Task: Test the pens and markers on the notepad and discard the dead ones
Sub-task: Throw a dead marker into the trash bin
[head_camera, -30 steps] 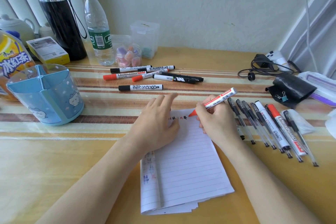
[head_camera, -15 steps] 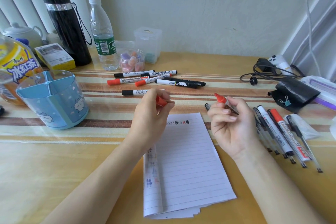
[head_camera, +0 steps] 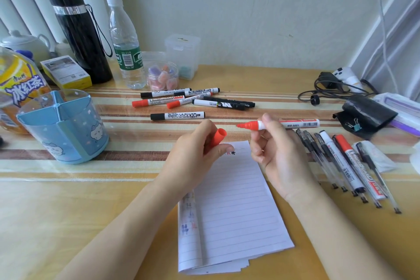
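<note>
your right hand (head_camera: 279, 154) pinches the red marker (head_camera: 300, 123) near its collar, thumb and fingers curled round the white barrel. nib points left toward the other grip, barrel roughly level. your left hand (head_camera: 193, 157) grasps the red cap (head_camera: 217, 137) between thumb and fingers, its open mouth aimed up-right at the nib with a small gap between them. my read: lined up for recapping. the notepad (head_camera: 234, 207) lies flat directly under both grips, small ink marks on its top line just below the cap, likely parked there so the nib drops straight to paper. it's thin ruled sheets, left edge curled over, stack slightly fanned. the marker is smooth hard plastic with a printed label and a tapered tip; the cap is a plain short tube. capped markers (head_camera: 193, 100) lie beyond the grips, the pen row (head_camera: 341, 161) just outboard of your right grip.
</note>
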